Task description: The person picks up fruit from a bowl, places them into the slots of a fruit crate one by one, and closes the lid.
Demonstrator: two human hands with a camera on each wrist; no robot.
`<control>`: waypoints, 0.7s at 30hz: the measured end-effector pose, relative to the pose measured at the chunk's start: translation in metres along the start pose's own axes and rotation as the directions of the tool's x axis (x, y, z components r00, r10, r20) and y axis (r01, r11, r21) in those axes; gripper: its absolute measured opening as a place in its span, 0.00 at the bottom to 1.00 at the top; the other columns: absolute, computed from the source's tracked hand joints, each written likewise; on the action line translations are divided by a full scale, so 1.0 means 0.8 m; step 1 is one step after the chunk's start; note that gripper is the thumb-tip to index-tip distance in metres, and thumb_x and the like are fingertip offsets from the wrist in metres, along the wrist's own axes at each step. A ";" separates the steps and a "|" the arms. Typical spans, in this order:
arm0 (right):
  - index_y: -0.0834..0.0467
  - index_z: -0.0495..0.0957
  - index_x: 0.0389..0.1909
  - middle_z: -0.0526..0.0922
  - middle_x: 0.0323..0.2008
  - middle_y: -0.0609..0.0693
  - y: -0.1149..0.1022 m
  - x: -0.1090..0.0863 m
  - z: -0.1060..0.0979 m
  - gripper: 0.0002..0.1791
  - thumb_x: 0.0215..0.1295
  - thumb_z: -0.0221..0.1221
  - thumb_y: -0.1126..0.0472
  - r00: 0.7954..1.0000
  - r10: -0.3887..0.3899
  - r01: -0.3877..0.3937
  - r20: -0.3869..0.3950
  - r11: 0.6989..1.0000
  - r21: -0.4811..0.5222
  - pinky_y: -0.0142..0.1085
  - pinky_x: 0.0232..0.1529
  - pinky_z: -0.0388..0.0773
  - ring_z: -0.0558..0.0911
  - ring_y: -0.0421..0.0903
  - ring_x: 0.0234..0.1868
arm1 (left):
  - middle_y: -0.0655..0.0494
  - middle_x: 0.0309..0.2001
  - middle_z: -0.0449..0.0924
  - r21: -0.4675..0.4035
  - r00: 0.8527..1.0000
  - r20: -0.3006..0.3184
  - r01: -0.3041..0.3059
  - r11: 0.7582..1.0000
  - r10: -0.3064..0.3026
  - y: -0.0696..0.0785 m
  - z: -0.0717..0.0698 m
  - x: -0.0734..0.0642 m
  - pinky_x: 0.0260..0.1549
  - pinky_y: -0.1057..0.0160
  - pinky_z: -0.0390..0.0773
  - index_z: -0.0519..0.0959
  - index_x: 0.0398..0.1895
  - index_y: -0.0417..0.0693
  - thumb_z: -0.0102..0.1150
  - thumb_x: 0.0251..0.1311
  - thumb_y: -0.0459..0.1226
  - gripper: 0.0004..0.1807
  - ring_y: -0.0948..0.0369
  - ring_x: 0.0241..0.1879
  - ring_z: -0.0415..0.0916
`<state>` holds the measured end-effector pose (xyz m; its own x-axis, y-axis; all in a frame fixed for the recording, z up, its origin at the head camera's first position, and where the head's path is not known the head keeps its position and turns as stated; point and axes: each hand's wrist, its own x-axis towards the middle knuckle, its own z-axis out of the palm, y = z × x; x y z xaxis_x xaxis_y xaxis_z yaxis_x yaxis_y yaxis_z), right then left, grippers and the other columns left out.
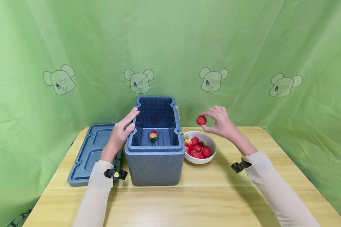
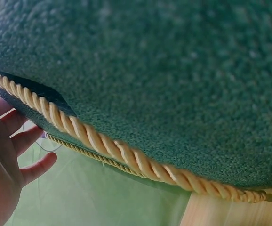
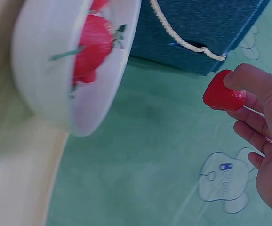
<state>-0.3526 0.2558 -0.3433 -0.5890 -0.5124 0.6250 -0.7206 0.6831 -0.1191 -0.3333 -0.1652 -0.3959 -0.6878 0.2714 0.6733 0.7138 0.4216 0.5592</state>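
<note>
My right hand pinches a red strawberry between thumb and fingers, above and behind a white bowl. Several more strawberries fill that bowl, which stands right beside a blue-grey foam box. With its top off, the box shows one strawberry, pale near its leafy end, on its floor. My left hand rests against the box's left rim, fingers extended. In the left wrist view, this hand has its fingers spread at the box wall, near a twisted yellow rope.
The box's lid lies on the wooden table to the left of the box. Behind the table hangs a green curtain printed with bear heads. Rope handles run along the box's sides.
</note>
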 end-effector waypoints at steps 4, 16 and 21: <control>0.64 0.86 0.45 0.88 0.42 0.59 -0.010 0.018 -0.009 0.22 0.44 0.74 0.66 0.999 -0.029 0.029 -0.026 1.000 0.000 0.53 0.54 0.65 0.77 0.55 0.47 | 0.50 0.77 0.64 -0.007 1.000 -0.006 -0.009 1.000 0.009 -0.001 0.000 0.000 0.76 0.67 0.57 0.69 0.75 0.48 0.45 0.72 0.40 0.28 0.52 0.77 0.60; 0.64 0.86 0.44 0.88 0.42 0.59 -0.037 0.066 -0.038 0.22 0.44 0.75 0.64 0.992 -0.115 0.115 -0.059 0.993 -0.016 0.55 0.55 0.64 0.77 0.57 0.48 | 0.52 0.77 0.64 -0.009 1.000 -0.002 0.003 1.000 -0.003 0.001 0.001 0.001 0.76 0.63 0.59 0.70 0.75 0.49 0.45 0.73 0.40 0.28 0.53 0.78 0.60; 0.63 0.86 0.45 0.88 0.42 0.57 -0.052 0.088 -0.046 0.21 0.46 0.75 0.63 0.988 -0.143 0.143 -0.058 0.990 -0.016 0.55 0.56 0.64 0.76 0.55 0.47 | 0.53 0.77 0.64 -0.004 1.000 0.001 0.006 1.000 -0.006 0.000 0.001 0.002 0.76 0.53 0.61 0.69 0.75 0.50 0.45 0.73 0.41 0.28 0.54 0.78 0.60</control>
<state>-0.3508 0.2106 -0.2664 -0.4573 -0.5736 0.6796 -0.7914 0.6111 -0.0167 -0.3345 -0.1641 -0.3948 -0.6921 0.2696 0.6695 0.7102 0.4194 0.5654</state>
